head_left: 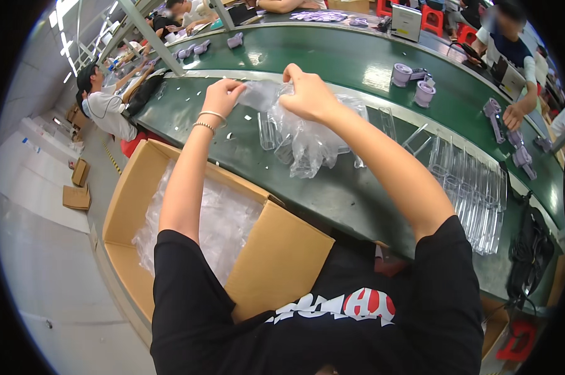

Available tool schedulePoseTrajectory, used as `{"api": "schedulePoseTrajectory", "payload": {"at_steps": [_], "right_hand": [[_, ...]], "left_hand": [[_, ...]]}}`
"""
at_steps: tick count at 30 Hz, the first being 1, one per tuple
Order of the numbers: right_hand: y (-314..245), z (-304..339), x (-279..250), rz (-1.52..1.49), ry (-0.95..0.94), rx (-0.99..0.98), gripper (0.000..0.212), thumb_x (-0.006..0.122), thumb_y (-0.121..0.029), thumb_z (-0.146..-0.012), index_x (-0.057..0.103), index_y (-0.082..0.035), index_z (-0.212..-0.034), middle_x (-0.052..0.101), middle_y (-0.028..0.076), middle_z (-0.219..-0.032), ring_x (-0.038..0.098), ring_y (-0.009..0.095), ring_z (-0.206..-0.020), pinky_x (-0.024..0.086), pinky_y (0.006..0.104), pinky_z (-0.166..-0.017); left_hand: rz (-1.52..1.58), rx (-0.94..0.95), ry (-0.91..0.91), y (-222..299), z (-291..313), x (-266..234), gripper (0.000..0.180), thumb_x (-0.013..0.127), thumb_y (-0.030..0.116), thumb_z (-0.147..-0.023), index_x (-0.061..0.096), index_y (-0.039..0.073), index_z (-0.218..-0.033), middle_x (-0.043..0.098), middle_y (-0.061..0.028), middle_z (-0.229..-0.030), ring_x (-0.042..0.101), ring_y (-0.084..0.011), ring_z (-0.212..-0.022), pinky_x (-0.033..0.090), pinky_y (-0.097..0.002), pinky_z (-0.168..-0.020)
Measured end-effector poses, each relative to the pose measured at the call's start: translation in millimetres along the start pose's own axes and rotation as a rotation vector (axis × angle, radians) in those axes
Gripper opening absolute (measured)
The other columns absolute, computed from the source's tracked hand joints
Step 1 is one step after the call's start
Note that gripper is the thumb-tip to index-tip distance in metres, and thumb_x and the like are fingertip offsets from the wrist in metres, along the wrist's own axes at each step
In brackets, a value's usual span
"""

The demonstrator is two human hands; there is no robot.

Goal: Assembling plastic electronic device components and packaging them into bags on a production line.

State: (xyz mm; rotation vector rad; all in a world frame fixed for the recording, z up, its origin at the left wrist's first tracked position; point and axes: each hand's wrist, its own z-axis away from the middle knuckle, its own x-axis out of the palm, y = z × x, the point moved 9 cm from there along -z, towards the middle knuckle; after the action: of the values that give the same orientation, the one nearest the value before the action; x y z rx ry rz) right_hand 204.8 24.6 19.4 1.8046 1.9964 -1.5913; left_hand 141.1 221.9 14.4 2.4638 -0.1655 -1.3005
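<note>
Stretching beyond the cardboard box [279, 259] and slightly to its right, a clear plastic bag [259, 95] hung above the green surface [332, 206]. The left hand [223, 97] pinched its edge, thumb and fingertips nearly together; the right hand [307, 97] was half curled over the film, but whether it gripped was hard to tell. A weak pinch on such slick film could have let the bag slip down. Its held part pointed left, the long axis running crosswise beyond the box, while loose folds sagged back toward it.
</note>
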Motion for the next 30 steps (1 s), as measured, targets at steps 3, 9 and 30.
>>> {"api": "schedulePoseTrajectory", "payload": {"at_steps": [3,9,30], "right_hand": [[-5.8,-0.7,17.0,-0.007,-0.04,-0.01,0.05,0.06,-0.031,-0.067,0.047,-0.002,-0.107,0.062,0.024,-0.083,0.06,0.04,-0.087,0.046,0.0436,-0.078],[-11.1,-18.3,37.0,0.164,-0.035,0.052,0.063,0.066,-0.044,-0.072,0.05,0.0,-0.115,0.065,0.019,-0.088,0.064,0.034,-0.085,0.051,0.0432,-0.071],[6.1,-55.3,-7.5,-0.171,0.178,0.02,0.029,0.053,-0.019,-0.071,0.065,-0.002,-0.091,0.065,0.02,-0.092,0.061,0.037,-0.088,0.048,0.0402,-0.079]], "left_hand": [[0.129,-0.064,0.014,11.3,-7.9,4.8,0.023,0.06,0.023,-0.085,0.068,0.003,-0.091,0.066,-0.0105,-0.078,0.062,-0.0218,-0.072,0.047,-0.0299,-0.068],[0.607,-0.06,-0.07,24.3,-21.3,20.5,0.023,0.05,0.023,-0.093,0.058,0.001,-0.091,0.055,0.0027,-0.074,0.048,-0.0088,-0.065,0.04,-0.0241,-0.058],[-0.25,-0.434,0.01,-147.6,26.8,12.8,0.013,0.062,0.016,-0.077,0.067,0.007,-0.085,0.065,-0.0175,-0.088,0.063,-0.0333,-0.086,0.049,-0.038,-0.079]]}}
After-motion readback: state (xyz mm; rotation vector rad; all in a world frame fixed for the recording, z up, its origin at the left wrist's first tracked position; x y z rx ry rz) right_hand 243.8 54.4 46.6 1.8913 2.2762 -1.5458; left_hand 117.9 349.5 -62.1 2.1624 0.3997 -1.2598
